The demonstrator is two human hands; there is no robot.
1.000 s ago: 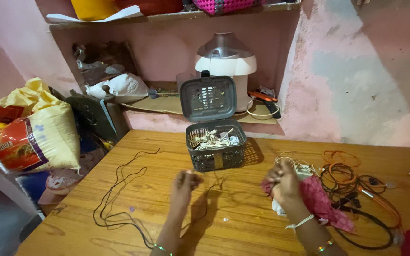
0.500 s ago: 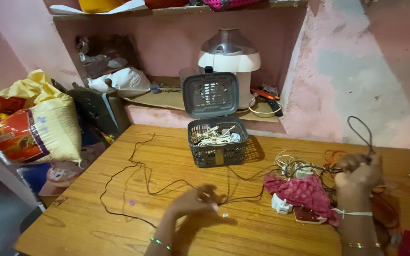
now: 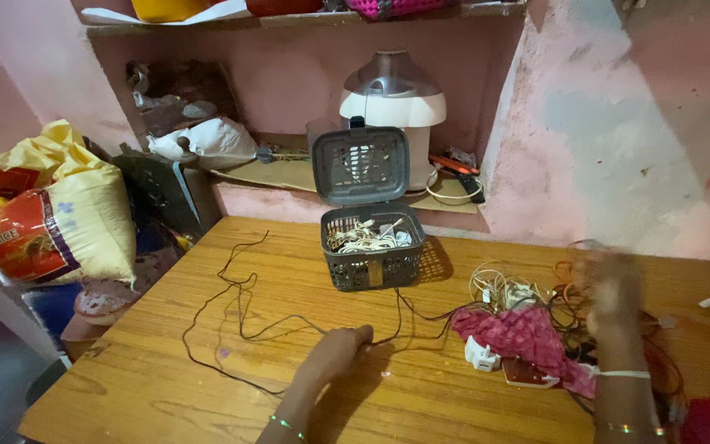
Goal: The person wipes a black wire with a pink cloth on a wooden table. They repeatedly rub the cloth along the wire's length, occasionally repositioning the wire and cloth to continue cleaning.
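My left hand point(image 3: 337, 352) rests on the wooden table point(image 3: 141, 386), fingers pinched on a thin black cord point(image 3: 240, 308) that loops across the left half of the top. My right hand point(image 3: 614, 298) is blurred above a pile of orange and black cables point(image 3: 659, 353) at the right; whether it grips one is unclear. Beside it lie a red patterned cloth point(image 3: 527, 337), a white plug adapter point(image 3: 480, 354) and a tangle of white wires point(image 3: 499, 288). A grey plastic basket point(image 3: 374, 261) with its lid point(image 3: 360, 167) raised holds more white cables.
A white and silver appliance point(image 3: 392, 103) stands in the wall niche behind the basket. Yellow and red sacks point(image 3: 47, 218) lean at the left beside a dark chair point(image 3: 158, 193). A flat phone-like thing point(image 3: 526, 375) lies under the cloth's edge.
My right hand has dropped from holding up a black cord loop and now blurs over the cable pile. My left hand has slid slightly left along the black cord.
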